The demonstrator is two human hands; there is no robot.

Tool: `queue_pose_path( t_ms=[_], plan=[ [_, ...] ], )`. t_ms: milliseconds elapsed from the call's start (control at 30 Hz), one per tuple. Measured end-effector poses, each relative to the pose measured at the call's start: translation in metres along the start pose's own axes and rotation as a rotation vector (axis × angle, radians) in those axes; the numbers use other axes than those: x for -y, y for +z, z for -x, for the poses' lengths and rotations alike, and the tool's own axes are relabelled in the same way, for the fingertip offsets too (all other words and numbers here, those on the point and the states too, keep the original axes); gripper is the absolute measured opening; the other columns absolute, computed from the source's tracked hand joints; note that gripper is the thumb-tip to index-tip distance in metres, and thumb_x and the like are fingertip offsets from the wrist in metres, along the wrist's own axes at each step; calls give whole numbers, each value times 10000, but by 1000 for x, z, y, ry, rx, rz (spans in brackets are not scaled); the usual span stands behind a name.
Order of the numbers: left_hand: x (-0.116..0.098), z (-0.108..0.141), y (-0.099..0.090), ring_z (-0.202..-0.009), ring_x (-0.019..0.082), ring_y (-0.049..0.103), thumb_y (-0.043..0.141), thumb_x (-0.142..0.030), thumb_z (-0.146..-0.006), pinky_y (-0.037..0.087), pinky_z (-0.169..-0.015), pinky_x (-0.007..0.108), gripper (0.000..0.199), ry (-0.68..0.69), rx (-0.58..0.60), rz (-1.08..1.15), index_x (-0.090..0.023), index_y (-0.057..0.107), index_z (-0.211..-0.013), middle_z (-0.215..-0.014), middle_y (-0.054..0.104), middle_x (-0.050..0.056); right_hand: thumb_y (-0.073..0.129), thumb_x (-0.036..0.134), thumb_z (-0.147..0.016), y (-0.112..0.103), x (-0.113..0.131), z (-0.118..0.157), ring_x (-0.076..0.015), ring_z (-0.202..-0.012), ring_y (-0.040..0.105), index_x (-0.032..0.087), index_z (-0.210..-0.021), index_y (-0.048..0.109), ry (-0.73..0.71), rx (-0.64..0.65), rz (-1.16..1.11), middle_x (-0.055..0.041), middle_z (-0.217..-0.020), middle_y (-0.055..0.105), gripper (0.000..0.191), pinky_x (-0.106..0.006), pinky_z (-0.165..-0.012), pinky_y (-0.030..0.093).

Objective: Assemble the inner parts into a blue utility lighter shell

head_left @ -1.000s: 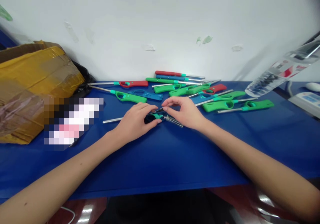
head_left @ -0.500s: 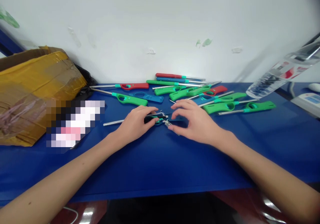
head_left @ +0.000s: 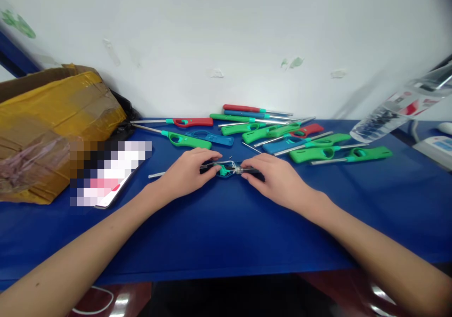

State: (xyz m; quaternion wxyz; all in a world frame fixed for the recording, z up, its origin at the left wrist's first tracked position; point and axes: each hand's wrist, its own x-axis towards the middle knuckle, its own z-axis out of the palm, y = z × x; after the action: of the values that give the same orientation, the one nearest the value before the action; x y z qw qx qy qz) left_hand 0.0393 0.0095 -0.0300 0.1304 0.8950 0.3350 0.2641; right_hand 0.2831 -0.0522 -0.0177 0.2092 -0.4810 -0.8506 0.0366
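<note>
An opened stick lighter lies low over the table between my hands, its blue shell [head_left: 229, 175] showing a green trigger [head_left: 223, 170] and thin white wires [head_left: 233, 166]. My left hand [head_left: 189, 171] pinches the lighter's barrel end with thumb and fingers. The metal tube [head_left: 156, 175] sticks out to the left behind that hand. My right hand [head_left: 278, 178] is closed on the other end, gripping a small clear and metal valve piece [head_left: 239, 170]. The palms and fingers hide much of the shell and the dark parts inside it.
Several red, green and blue stick lighters [head_left: 314, 154] lie along the wall behind my hands. A taped cardboard box [head_left: 56, 133] and a phone [head_left: 122, 178] are at the left. A clear water bottle [head_left: 384, 114] stands at the right, near a white device [head_left: 436, 145].
My right fingers, apart before, have closed around the lighter's right end. The clear and metal piece, tilted downward earlier, now lies in line with the shell. The view has shifted slightly.
</note>
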Motion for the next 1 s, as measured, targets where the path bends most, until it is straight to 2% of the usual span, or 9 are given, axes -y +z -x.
queue_pose_path(
  t_ms=[100,267,367,533,633,767,1000],
  plan=[
    [-3,-7,2,-953,220,693,582,-328,-924,545,-858,344,265,32,8,49,-193,683,-1129,-1053,743,64,569,220,-933,0,-4,0,-237,-896,673,198,-1050,694,-25,11,-2,-80,-957,738,173,-364,-807,529],
    [-4,-24,-6,-980,192,686,520,-239,-950,534,-862,314,263,138,164,96,-223,686,-1154,-1102,733,47,564,239,-943,-1,-10,0,-239,-923,658,196,-1074,692,-49,29,-21,-85,-984,731,189,-369,-820,526],
    [-4,-39,-14,-961,178,698,503,-189,-936,543,-794,277,341,160,281,136,-245,659,-1234,-1117,737,37,565,232,-940,-2,-9,0,-239,-918,659,191,-1056,698,-44,35,-16,-84,-973,732,182,-379,-825,526],
    [-6,-57,-14,-791,159,706,564,-135,-863,511,-698,251,271,232,380,53,-263,763,-995,-927,770,9,565,235,-938,-1,-6,1,-236,-916,665,193,-1063,698,-24,48,-32,-81,-972,733,188,-373,-810,530],
    [-5,-58,-9,-758,163,704,598,-139,-846,496,-676,248,216,209,354,-5,-245,770,-923,-868,768,10,552,245,-946,0,-5,2,-237,-925,668,199,-1086,695,-1,54,-39,-80,-1000,727,206,-373,-806,534],
    [-1,-52,-1,-788,168,701,588,-144,-860,486,-706,250,193,189,255,-33,-240,748,-909,-882,763,2,531,235,-955,1,-6,1,-245,-960,667,192,-1108,686,6,44,-44,-86,-1031,722,222,-392,-840,537],
    [9,-43,8,-733,150,674,515,-221,-928,479,-657,234,176,113,156,106,-201,681,-981,-834,729,16,539,222,-943,4,-8,0,-238,-948,670,199,-1150,657,24,-48,-89,-93,-1058,703,239,-369,-829,546]
  ],
)
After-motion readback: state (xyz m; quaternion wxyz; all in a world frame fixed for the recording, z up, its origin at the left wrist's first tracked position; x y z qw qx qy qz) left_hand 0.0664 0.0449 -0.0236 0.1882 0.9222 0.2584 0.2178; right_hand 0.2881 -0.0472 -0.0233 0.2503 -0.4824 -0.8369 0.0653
